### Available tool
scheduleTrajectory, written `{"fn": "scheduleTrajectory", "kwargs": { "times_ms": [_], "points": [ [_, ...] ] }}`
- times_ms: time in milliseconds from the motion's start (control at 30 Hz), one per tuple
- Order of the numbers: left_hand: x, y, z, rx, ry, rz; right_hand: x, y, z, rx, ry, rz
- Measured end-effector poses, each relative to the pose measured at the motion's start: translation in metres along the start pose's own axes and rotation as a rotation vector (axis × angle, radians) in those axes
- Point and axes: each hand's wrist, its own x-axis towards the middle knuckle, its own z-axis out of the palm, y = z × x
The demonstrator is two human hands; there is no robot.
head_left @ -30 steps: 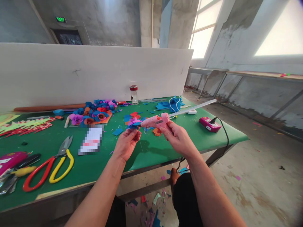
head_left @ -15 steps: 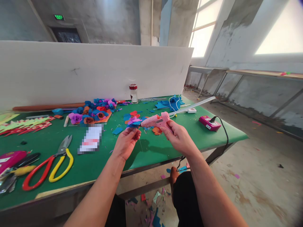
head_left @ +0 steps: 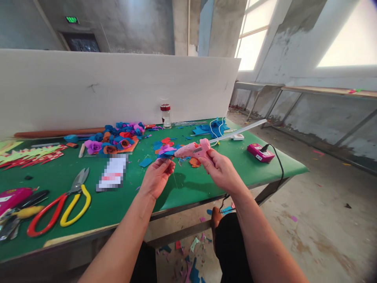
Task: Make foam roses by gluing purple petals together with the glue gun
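Note:
My left hand [head_left: 157, 177] pinches the underside of a blue and pink paper flower [head_left: 166, 152] above the green table. Wrapped round the handle of a pink glue gun [head_left: 193, 150] is my right hand [head_left: 222, 167]. The gun's nozzle points left and meets the flower's right side, and a long whitish glue stick [head_left: 243, 129] sticks out of its back. Blue, red and orange paper pieces [head_left: 194, 162] lie behind and beneath the gun. Whether glue is coming out is too small to tell.
Scissors [head_left: 77, 188] with red and yellow handles lie left on the table [head_left: 188, 192]. Paper flowers [head_left: 110, 147] are heaped behind them. A red-lidded jar [head_left: 166, 118] stands by the white board [head_left: 123, 86]. A magenta power socket [head_left: 260, 152] with a black cord sits at the right.

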Motion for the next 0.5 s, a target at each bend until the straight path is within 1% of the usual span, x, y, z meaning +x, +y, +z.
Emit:
{"fn": "scheduleTrajectory", "kwargs": {
  "times_ms": [500],
  "points": [
    [-0.0009, 0.0011, 0.0012, 0.001, 0.001, 0.001, 0.0, -0.0005, 0.0003, -0.001, -0.016, 0.028]
  ]
}}
